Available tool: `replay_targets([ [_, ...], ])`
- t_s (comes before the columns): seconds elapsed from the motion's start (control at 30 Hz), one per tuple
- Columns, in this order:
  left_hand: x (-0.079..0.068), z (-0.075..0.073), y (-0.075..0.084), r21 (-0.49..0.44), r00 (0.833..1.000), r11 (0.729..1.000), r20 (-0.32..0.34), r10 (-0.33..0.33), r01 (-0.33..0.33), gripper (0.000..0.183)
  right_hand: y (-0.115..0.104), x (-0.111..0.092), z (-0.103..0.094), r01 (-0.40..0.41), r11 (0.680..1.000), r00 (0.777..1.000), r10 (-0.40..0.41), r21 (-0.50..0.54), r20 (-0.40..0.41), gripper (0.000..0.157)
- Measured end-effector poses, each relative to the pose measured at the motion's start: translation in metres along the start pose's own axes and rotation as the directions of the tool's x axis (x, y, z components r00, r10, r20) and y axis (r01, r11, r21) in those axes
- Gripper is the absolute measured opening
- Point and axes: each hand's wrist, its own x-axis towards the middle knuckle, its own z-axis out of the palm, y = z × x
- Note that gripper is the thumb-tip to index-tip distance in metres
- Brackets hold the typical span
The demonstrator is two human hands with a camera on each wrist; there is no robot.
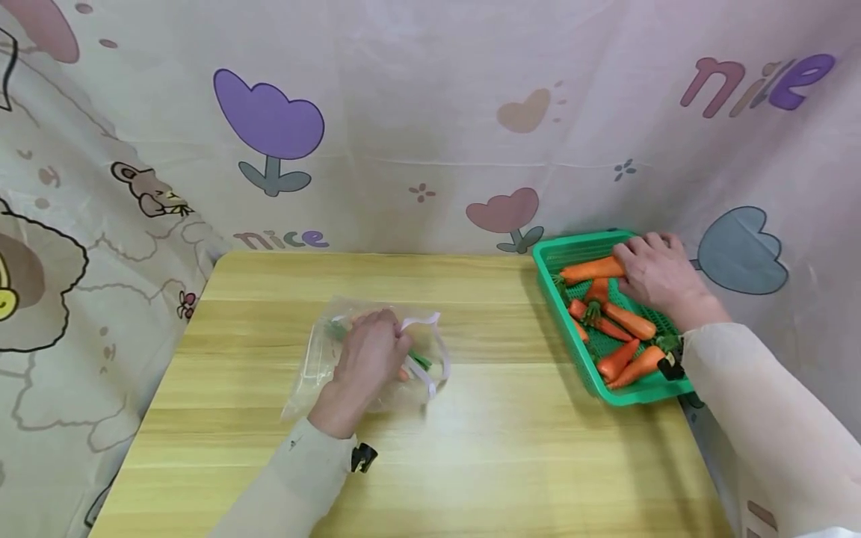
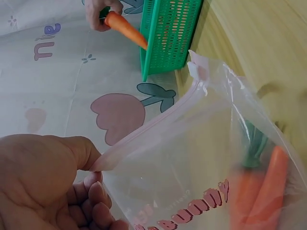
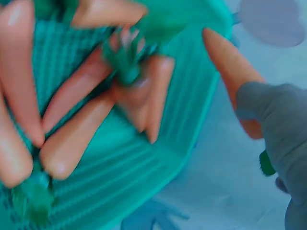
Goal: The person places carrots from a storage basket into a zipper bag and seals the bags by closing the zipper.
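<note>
On the counter (image 1: 484, 463) nearest you, your left grip (image 1: 372, 351) is closed in a pinch, thumb and fingers on the edge of a clear bag (image 1: 312, 381). Red letters (image 2: 199, 207) on it read "Bunny"; the marks beside that word are too faint to read. At least two bagged carrots (image 2: 268, 191) show through the plastic. Farther off to the right is a green basket (image 1: 572, 351) of loose carrots (image 1: 628, 321). By its far right corner, your right grip (image 1: 655, 273) is closed around one carrot (image 2: 125, 28), the tip near the rim. Behind hangs a patterned cloth (image 1: 403, 97) printed "nice" in coloured letters, low at left and larger at upper right.
</note>
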Motion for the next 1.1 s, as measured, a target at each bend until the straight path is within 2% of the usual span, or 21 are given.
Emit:
replay_targets([
  [0.1, 0.002, -0.003, 0.001, -0.006, 1.000, 1.000, -0.007, 0.000, 0.000, 0.013, -0.017, -0.004, -0.011, -0.006, 1.000, 0.994, 0.006, -0.001, -0.109, 0.037],
  [0.2, 0.004, -0.005, 0.001, -0.008, 1.000, 1.000, -0.023, 0.010, -0.010, 0.013, -0.039, -0.005, -0.021, 0.031, 0.999, 0.972, -0.026, 0.020, -0.232, 0.036],
  [0.4, 0.009, -0.009, 0.004, -0.006, 0.999, 1.000, -0.041, 0.014, -0.014, 0.014, -0.093, -0.002, -0.040, 0.197, 0.975, 0.894, -0.134, 0.106, -0.428, 0.033],
  [0.53, 0.008, -0.011, 0.004, 0.011, 0.999, 1.000, -0.044, 0.019, -0.018, 0.015, -0.134, -0.002, -0.043, 0.311, 0.936, 0.845, -0.194, 0.163, -0.498, 0.033],
  [0.6, 0.007, -0.012, 0.004, 0.017, 0.998, 0.999, -0.048, 0.032, -0.032, 0.016, -0.153, -0.004, -0.044, 0.352, 0.917, 0.834, -0.216, 0.188, -0.507, 0.034],
  [0.67, 0.008, -0.012, 0.005, 0.018, 0.997, 0.999, -0.052, 0.050, -0.049, 0.016, -0.170, -0.006, -0.043, 0.375, 0.903, 0.833, -0.229, 0.210, -0.503, 0.036],
  [0.8, 0.009, -0.014, 0.009, 0.015, 0.998, 0.999, -0.050, 0.048, -0.047, 0.013, -0.202, -0.002, -0.032, 0.394, 0.879, 0.853, -0.241, 0.269, -0.463, 0.041],
  [0.87, 0.009, -0.014, 0.010, 0.011, 0.999, 0.999, -0.037, 0.036, -0.036, 0.013, -0.219, 0.005, -0.025, 0.382, 0.868, 0.876, -0.231, 0.318, -0.423, 0.043],
  [0.97, 0.008, -0.016, 0.015, 0.000, 1.000, 1.000, -0.011, 0.002, -0.002, 0.013, -0.245, 0.019, -0.016, 0.330, 0.846, 0.923, -0.196, 0.418, -0.332, 0.044],
  [1.03, 0.008, -0.017, 0.019, -0.007, 1.000, 1.000, 0.002, -0.014, 0.014, 0.014, -0.263, 0.030, -0.011, 0.277, 0.822, 0.952, -0.163, 0.498, -0.261, 0.044],
  [1.1, 0.007, -0.018, 0.023, -0.012, 0.999, 0.999, 0.016, -0.033, 0.034, 0.015, -0.280, 0.038, -0.009, 0.227, 0.793, 0.970, -0.133, 0.565, -0.202, 0.042],
])
